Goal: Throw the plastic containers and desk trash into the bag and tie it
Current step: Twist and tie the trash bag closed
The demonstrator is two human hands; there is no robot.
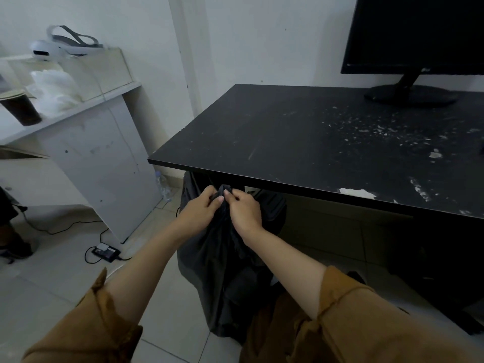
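bag on floor, before desk — monitor on desk | shelf left

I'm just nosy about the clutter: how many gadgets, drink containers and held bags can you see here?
Gadgets: 3, monitor, VR headset, power adapter
Drink containers: 2, dark cup, water bottle
Bags held: 1, black trash bag
Total: 6

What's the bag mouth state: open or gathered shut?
Gathered shut: left hand and right hand pinch the black bag by its bunched top. Knot finished: cannot tell.
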